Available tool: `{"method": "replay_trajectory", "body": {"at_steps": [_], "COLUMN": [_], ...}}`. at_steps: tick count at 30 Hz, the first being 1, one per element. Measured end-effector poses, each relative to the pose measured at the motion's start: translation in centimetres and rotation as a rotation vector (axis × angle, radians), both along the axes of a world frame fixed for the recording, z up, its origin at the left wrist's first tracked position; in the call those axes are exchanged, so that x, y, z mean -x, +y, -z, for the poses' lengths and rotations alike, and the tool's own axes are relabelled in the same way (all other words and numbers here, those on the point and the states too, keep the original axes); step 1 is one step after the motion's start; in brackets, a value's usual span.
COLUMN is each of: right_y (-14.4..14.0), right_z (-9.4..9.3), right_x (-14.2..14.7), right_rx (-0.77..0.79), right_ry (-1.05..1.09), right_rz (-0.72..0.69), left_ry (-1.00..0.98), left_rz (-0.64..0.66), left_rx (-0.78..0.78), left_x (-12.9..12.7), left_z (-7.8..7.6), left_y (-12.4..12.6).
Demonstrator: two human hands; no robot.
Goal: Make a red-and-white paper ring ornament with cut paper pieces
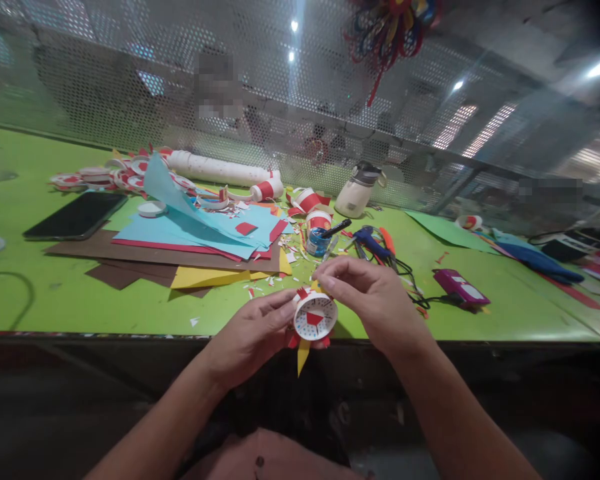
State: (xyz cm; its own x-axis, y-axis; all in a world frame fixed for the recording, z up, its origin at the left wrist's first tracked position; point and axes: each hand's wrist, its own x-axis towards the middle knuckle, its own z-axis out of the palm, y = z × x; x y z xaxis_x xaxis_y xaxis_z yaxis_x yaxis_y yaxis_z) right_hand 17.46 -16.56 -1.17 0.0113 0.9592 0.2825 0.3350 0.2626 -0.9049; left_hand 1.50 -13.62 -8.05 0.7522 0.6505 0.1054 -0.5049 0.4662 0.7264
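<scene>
Over the table's front edge, my left hand [260, 333] is closed around the side of a small paper cup craft [306, 327]. Its round opening faces me, with a dotted inside and a red paper piece in the middle. Red paper bits stick out around the rim, and a pointed yellow strip [303, 359] hangs below. My right hand [375, 297] pinches a yellow paper piece [317, 287] at the top of the cup. Whether that piece is fixed to the cup is hidden by the fingers.
Coloured paper sheets [200, 227] and a phone [75, 215] lie left on the green table [130, 313]. Behind are finished-looking cup pieces [130, 172], a white roll [220, 167], a glass jar [319, 243], blue-handled pliers [373, 241], a flask [357, 190] and a purple box [461, 288] with a cable.
</scene>
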Motion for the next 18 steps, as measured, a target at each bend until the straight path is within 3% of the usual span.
{"method": "replay_trajectory", "body": {"at_steps": [7, 12, 18], "right_y": [-3.6, -5.2, -4.5], "right_z": [0.9, 2.1, 2.9], "right_x": [0.7, 1.6, 2.2], "right_rx": [-0.235, -0.357, -0.4], "right_ry": [-0.27, -0.531, -0.552], "right_rz": [0.27, 0.19, 0.191], "left_ry": [-0.003, -0.013, -0.008], "left_rz": [-0.103, -0.093, -0.078], "left_rx": [0.001, -0.031, -0.075], "left_x": [0.7, 0.6, 0.7], "left_z": [0.5, 0.2, 0.4], "left_y": [0.0, 0.0, 0.1]}}
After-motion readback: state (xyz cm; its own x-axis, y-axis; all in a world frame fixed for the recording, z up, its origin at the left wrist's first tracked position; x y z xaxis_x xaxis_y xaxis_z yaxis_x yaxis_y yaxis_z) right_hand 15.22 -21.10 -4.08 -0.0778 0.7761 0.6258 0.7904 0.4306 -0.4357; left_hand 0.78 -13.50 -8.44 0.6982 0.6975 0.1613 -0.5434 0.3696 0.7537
